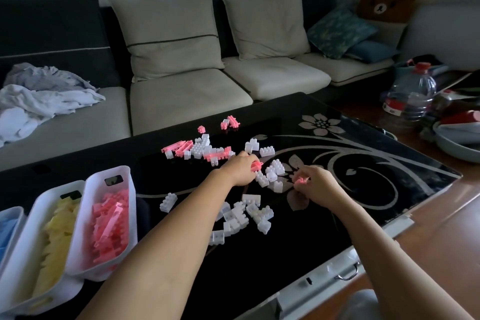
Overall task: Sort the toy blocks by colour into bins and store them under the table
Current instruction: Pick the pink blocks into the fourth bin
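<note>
Pink and white toy blocks lie scattered over the black glass table [363, 189]. My left hand [240, 167] is closed around a pink block [257, 166] at the middle of the scatter. My right hand [315, 183] pinches another pink block [300, 180] just to the right, beside a cluster of white blocks [272, 173]. More white blocks [241, 215] lie between my forearms. Loose pink blocks [179, 147] rest farther back. At the left stand three white bins: a pink-filled bin [109, 218], a yellow-filled bin [52, 236] and a blue-filled bin [7, 228].
A sofa [181, 96] with cushions and crumpled clothes runs behind the table. A large plastic water bottle [411, 93] and a bowl [457, 138] sit on the floor at the right. The table's front edge has a drawer handle [348, 274].
</note>
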Available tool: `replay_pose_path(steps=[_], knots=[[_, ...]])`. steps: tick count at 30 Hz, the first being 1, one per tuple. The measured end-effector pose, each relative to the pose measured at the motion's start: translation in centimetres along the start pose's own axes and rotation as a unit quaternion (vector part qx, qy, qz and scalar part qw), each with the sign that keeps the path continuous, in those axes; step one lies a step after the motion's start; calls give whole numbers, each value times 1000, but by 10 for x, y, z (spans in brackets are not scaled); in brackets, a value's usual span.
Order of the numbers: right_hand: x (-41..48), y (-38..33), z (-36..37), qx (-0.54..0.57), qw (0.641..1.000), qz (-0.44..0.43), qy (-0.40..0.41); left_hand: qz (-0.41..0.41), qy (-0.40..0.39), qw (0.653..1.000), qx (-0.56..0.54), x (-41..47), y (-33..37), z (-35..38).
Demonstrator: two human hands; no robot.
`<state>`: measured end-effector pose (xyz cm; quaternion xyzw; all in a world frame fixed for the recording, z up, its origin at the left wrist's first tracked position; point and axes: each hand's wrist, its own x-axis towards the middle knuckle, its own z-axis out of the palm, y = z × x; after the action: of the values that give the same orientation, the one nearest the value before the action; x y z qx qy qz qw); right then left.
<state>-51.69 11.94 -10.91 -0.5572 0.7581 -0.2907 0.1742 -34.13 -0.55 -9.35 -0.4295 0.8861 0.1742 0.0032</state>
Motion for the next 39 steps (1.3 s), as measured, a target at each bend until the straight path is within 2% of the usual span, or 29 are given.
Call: replay_pose_path(steps=[2, 3, 4, 6, 8, 10, 14, 18, 20, 23, 27, 32, 35, 39], knots=[[2, 1, 1, 65, 997, 27, 29, 1, 17, 1000, -11, -4, -3, 4], [3, 1, 1, 136, 989, 50, 37, -2, 23, 1000, -15, -8, -4, 5], [4, 0, -1, 239, 968, 74, 35, -8, 27, 999, -22, -11, -6, 5], [3, -7, -4, 445, 889, 102, 10, -26, 50, 997, -53, -24, -7, 2], [1, -18, -6, 535, 839, 100, -11, -42, 105, 990, -90, -41, -8, -9], [-3, -34, -3, 557, 826, 82, -40, -52, 172, 976, -122, -64, -9, -25], [-16, -79, 14, 538, 832, 28, -130, -97, 266, 948, -144, -125, -33, -51], [-30, -135, 40, 419, 890, -61, -171, -221, 334, 904, -153, -187, -76, -55], [-39, -165, 56, 362, 907, -116, -182, -275, 354, 883, -138, -206, -98, -54], [-50, -208, 85, 280, 919, -186, -204, -330, 340, 868, -148, -218, -130, -54], [-60, -244, 120, 197, 920, -258, -218, -326, 280, 888, -165, -218, -152, -60], [-55, -251, 125, 164, 912, -269, -263, -310, 245, 914, -96, -214, -157, -71], [-38, -242, 109, 145, 924, -268, -230, -320, 268, 909, -5, -210, -159, -79], [4, -217, 81, 88, 951, -255, -148, -273, 292, 916, -28, -188, -158, -93]])
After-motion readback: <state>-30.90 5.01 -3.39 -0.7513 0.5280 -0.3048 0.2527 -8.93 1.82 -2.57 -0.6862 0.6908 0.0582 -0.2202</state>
